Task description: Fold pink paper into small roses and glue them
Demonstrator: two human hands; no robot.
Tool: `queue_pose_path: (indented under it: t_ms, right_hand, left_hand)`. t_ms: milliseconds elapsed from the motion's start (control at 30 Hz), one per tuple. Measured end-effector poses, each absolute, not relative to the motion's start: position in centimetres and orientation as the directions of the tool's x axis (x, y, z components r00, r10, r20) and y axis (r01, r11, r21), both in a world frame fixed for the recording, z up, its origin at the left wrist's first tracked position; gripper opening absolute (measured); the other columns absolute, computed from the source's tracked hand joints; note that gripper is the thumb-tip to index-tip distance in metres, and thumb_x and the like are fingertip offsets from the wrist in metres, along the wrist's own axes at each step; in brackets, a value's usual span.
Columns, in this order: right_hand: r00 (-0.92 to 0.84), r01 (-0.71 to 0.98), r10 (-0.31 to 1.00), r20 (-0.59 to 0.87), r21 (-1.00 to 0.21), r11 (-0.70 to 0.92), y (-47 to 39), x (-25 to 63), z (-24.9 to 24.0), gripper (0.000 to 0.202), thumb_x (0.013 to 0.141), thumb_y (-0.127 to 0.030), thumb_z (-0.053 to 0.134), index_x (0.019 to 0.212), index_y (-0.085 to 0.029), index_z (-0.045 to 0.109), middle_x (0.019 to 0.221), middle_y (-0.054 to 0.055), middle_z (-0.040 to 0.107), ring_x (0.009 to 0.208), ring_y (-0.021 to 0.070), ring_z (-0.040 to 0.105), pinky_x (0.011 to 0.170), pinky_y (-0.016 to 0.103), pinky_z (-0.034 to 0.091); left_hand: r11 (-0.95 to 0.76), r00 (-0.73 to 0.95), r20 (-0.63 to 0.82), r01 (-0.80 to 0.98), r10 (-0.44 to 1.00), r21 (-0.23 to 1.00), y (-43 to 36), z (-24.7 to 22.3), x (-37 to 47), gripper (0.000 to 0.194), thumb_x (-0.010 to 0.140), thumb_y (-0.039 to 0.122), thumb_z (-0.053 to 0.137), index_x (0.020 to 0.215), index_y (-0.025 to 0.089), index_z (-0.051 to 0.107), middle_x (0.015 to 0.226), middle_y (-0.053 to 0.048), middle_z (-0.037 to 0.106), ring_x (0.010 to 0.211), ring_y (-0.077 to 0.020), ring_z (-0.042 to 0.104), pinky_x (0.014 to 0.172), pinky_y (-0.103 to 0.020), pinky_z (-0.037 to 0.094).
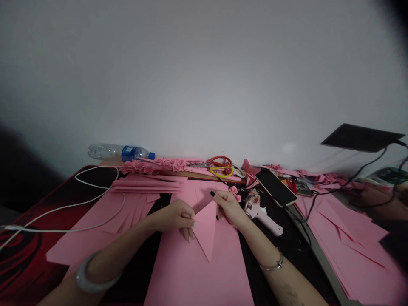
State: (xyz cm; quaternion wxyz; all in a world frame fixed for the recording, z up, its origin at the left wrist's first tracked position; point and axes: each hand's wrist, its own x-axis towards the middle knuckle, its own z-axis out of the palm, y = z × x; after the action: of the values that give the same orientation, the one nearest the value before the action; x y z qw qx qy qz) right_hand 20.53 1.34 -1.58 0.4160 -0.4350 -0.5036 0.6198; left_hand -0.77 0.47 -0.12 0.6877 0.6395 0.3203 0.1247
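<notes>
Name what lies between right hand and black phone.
Between the right hand and black phone lie a pale pink plastic glue gun and small pink paper flowers, in head view.

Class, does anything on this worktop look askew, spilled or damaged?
The clear plastic bottle lies on its side rather than upright, though no spill shows. The pale pink glue gun looks dirty, with brownish residue at its front.
</notes>
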Motion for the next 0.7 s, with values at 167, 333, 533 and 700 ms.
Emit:
queue_pose_path:
  t_ms: [167, 333, 533, 700]
  right_hand:
    - [-0.207, -0.117, 0.971, -0.120, -0.982, -0.146, 1.6, 20.4, -1.6, 0.043, 0.083, -0.055, 0.043, 0.059, -0.020, 0.045, 0.037, -0.004, 0.051, 0.024, 0.0064, 0.036, 0.025, 0.018, 0.022]
    - [-0.285, -0.082, 0.951, -0.118, -0.986, -0.147, 1.4, 20.5, -1.1, 0.038, 0.078, -0.052, 0.056, 0.061, -0.018, 0.047, 0.037, -0.005, 0.050, 0.027, 0.0068, 0.039, 0.029, 0.018, 0.023]
    - [-0.230, -0.053, 0.972, -0.055, -0.996, -0.069, 1.2, 20.5, -1.3, 0.037, 0.074, -0.037, 0.067, 0.055, -0.017, 0.044, 0.034, -0.007, 0.047, 0.028, 0.0026, 0.030, 0.032, 0.016, 0.016]
    - [-0.226, -0.156, 0.974, -0.016, -0.986, -0.053, 1.3, 19.9, -1.3, 0.029, 0.074, -0.039, 0.065, 0.066, -0.018, 0.046, 0.044, -0.004, 0.058, 0.030, 0.0058, 0.040, 0.032, 0.017, 0.027]
  left_hand:
    - [0.159, 0.758, -0.279, 0.230, 0.589, 0.960, 0.6, -0.4, -0.7, 0.027, 0.078, 0.029, 0.058, 0.056, 0.015, 0.048, 0.061, -0.007, 0.072, 0.050, -0.0150, 0.067, 0.050, -0.022, 0.051]
    - [0.161, 0.734, -0.262, 0.207, 0.627, 0.965, 0.6, -0.7, -0.7, 0.029, 0.077, 0.033, 0.060, 0.056, 0.015, 0.050, 0.059, -0.005, 0.071, 0.050, -0.0149, 0.066, 0.052, -0.023, 0.052]
    - [0.102, 0.609, -0.188, 0.173, 0.771, 0.980, 0.8, -0.3, -0.3, 0.029, 0.074, 0.036, 0.063, 0.058, 0.015, 0.051, 0.048, 0.001, 0.060, 0.042, -0.0119, 0.058, 0.046, -0.022, 0.047]
    - [0.036, 0.526, -0.055, 0.047, 0.848, 0.998, 0.8, 0.4, -0.1, 0.032, 0.072, 0.033, 0.066, 0.096, 0.012, 0.063, 0.088, -0.007, 0.070, 0.083, -0.0208, 0.065, 0.074, -0.030, 0.050]
